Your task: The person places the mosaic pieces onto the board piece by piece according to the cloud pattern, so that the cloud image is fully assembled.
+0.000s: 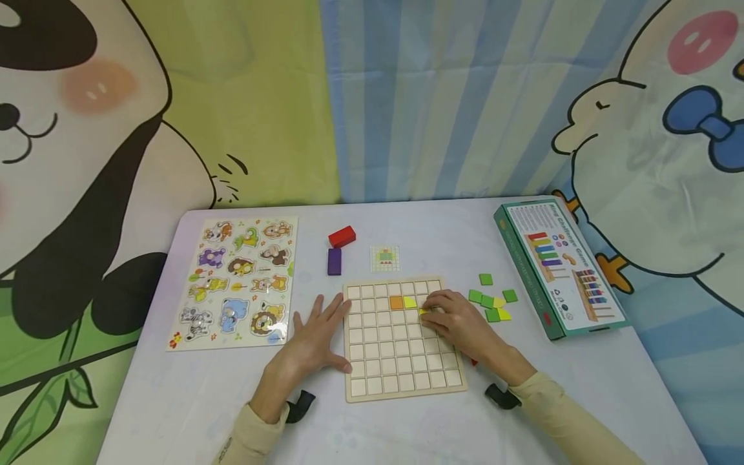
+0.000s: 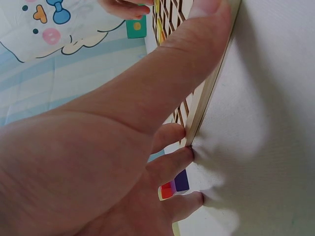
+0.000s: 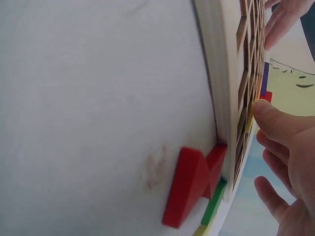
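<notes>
A wooden grid board (image 1: 401, 381) lies in the middle of the table. An orange tile (image 1: 396, 302) and a yellow tile (image 1: 409, 301) sit side by side in its second row. My right hand (image 1: 434, 311) rests curled over the board's upper right and pinches another yellow tile (image 1: 423, 312) at the cell below them. My left hand (image 1: 325, 329) lies flat on the table, fingers straight and spread, touching the board's left edge (image 2: 211, 93). In the right wrist view, my fingers (image 3: 280, 123) curl over the board's face.
Loose green and yellow tiles (image 1: 493, 302) lie right of the board, and a red piece (image 3: 192, 184) sits against its right edge. Behind it are a pattern card (image 1: 385, 258), a red block (image 1: 341, 236) and a purple block (image 1: 334, 261). An animal puzzle (image 1: 238, 281) lies left, a game box (image 1: 555, 265) right.
</notes>
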Available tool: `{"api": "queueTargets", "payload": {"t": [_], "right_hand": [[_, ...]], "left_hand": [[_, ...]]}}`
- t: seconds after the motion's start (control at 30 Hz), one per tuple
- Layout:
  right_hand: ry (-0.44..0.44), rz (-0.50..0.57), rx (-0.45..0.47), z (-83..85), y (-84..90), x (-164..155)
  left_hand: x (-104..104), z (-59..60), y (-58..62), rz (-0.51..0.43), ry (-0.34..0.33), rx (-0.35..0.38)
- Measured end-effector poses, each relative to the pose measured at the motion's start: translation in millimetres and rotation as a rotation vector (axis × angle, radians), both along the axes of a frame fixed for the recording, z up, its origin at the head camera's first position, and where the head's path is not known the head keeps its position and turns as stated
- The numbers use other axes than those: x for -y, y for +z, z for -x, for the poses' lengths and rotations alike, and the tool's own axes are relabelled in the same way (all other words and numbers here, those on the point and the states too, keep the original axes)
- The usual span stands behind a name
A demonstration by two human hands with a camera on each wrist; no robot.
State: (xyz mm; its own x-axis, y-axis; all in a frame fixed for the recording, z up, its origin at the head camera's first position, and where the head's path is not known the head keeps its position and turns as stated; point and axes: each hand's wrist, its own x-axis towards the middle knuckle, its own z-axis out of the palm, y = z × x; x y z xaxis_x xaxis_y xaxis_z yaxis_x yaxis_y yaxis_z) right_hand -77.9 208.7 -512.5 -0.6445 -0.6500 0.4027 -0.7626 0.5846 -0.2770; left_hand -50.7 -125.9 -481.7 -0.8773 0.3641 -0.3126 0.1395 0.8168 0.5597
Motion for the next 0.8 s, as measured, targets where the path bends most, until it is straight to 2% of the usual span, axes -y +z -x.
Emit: {"api": "queueTargets", "payload": {"t": [0.17, 0.53, 0.8], "right_hand": [[-0.033, 0.048, -0.005, 2.5, 9.0, -11.6], [-0.220, 0.026, -0.079, 8.3, 19.9, -65.2], [-0.406, -0.053, 0.019, -2.0, 21.0, -98.3]], "left_hand": [[0.2, -0.1, 0.3, 0.010, 0.001, 0.009], [0.1, 0.6, 1.7, 0.009, -0.002, 0.020], [1.0, 0.8, 0.4, 0.005, -0.006, 0.014]]}}
